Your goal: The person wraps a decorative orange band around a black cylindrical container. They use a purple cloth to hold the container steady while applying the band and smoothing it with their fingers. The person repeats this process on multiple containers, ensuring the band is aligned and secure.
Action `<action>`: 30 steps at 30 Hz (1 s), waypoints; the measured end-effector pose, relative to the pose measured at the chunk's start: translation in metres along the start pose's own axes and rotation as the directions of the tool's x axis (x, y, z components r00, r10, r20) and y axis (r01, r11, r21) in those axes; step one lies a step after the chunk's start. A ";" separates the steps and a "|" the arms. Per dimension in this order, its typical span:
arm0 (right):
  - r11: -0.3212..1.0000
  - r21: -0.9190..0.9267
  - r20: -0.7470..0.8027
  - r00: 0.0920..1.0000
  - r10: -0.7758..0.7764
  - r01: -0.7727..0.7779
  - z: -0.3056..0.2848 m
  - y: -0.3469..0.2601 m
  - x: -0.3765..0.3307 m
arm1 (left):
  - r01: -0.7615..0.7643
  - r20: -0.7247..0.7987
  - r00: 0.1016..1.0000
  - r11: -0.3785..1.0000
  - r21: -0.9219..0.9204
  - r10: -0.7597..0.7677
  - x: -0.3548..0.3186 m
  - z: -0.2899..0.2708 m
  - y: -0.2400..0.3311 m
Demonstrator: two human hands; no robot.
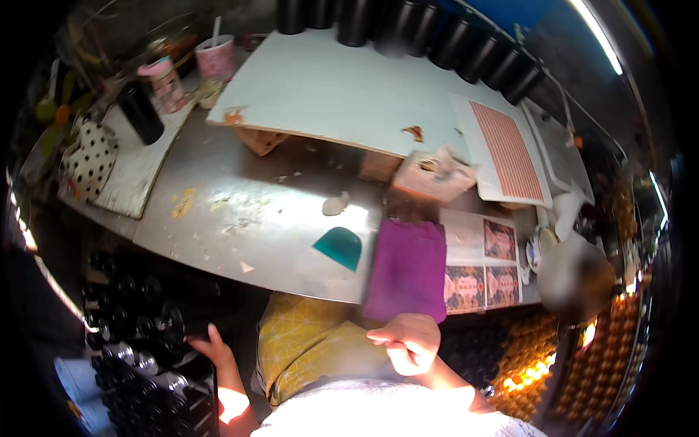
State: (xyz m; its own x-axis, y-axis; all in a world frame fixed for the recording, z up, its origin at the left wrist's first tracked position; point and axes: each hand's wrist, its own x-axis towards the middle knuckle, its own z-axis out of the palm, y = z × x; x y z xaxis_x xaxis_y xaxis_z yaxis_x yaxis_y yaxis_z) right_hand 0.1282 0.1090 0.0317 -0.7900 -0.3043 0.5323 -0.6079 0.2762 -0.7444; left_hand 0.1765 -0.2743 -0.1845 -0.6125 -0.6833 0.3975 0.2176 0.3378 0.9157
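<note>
My left hand (210,348) reaches down at the left, thumb raised and apart from the fingers. It is beside a rack of black, shiny-ended cylinders (124,313); contact with the nearest one cannot be made out. Over my lap, my right hand (409,344) is closed with curled fingers, and whatever it may hold is hidden. Just beyond it, a folded purple cloth (408,266) hangs slightly over the table's front edge. To the cloth's left lies a flat teal scraper-like piece (340,247). Sheets of printed dark-and-pink labels (466,285) lie to its right.
The metal table (240,211) carries a raised white board (342,87) with a row of black cylinders (451,44) behind. A tissue box (435,177) and a striped orange sheet (510,149) sit at right. One black cylinder (140,113) stands at left. Racked gold items (524,364) fill the lower right.
</note>
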 end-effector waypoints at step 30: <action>0.800 0.298 -0.150 0.802 0.578 -0.521 -0.084 0.078 0.005 | -0.379 0.879 0.269 0.882 -0.280 0.394 -0.026 0.278 0.248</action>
State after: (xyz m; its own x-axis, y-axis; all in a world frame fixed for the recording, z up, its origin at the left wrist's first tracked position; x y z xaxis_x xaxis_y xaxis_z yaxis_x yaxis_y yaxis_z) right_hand 0.0699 0.2057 0.0106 -0.9970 0.0520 0.0568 -0.0510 0.1079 -0.9929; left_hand 0.0353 0.0077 0.0162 -0.7469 0.5183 0.4165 0.6364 0.3758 0.6736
